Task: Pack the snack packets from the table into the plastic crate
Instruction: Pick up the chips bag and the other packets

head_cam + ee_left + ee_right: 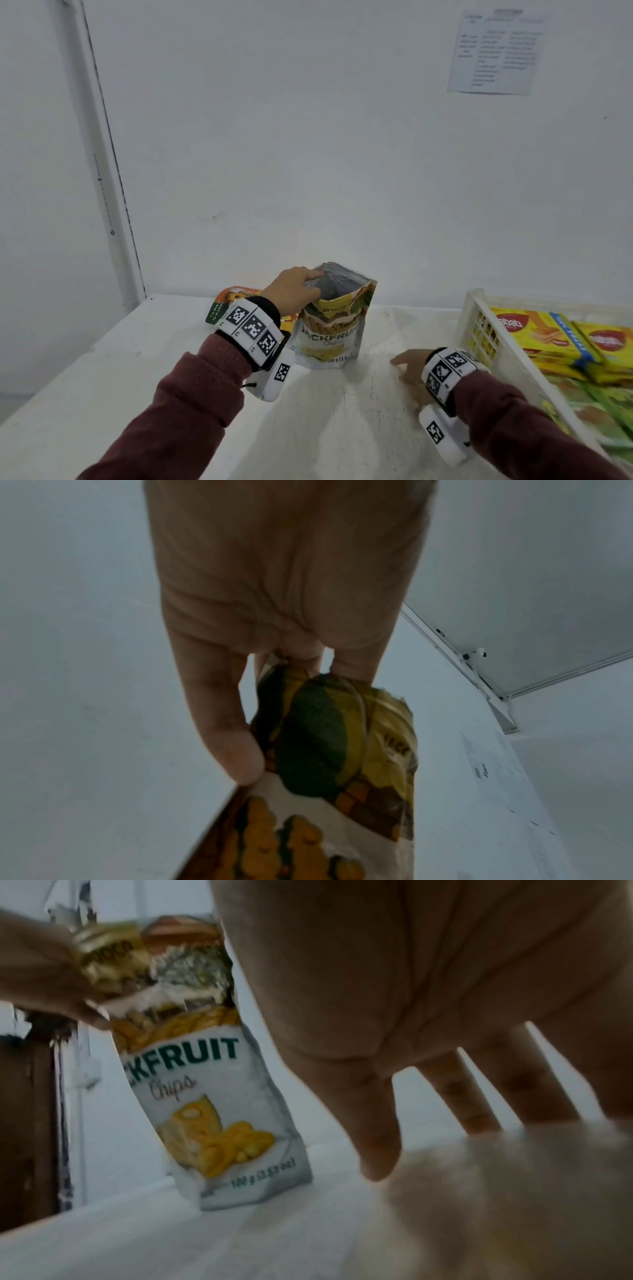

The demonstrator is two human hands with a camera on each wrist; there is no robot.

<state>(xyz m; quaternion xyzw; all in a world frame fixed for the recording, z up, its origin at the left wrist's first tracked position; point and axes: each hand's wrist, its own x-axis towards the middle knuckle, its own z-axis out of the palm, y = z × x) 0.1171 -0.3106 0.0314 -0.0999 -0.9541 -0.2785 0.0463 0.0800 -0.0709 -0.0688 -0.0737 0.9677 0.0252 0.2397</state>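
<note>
A jackfruit chips pouch (329,337) stands upright on the white table (102,377), its torn top gaping. My left hand (294,289) pinches the pouch's top edge; in the left wrist view the fingers (226,739) curl round the pouch (329,739). My right hand (409,368) rests flat on the table with straight, spread fingers, between the pouch and the white plastic crate (479,335). The right wrist view shows the pouch (219,1110) to the left of my right hand's fingers (373,1137). Yellow wafer packets (534,335) and green packets (599,411) lie in the crate.
An orange and green snack packet (226,303) lies flat behind my left wrist, near the wall. The table's left edge runs diagonally at the lower left. A printed paper sheet (496,51) hangs on the wall at the upper right.
</note>
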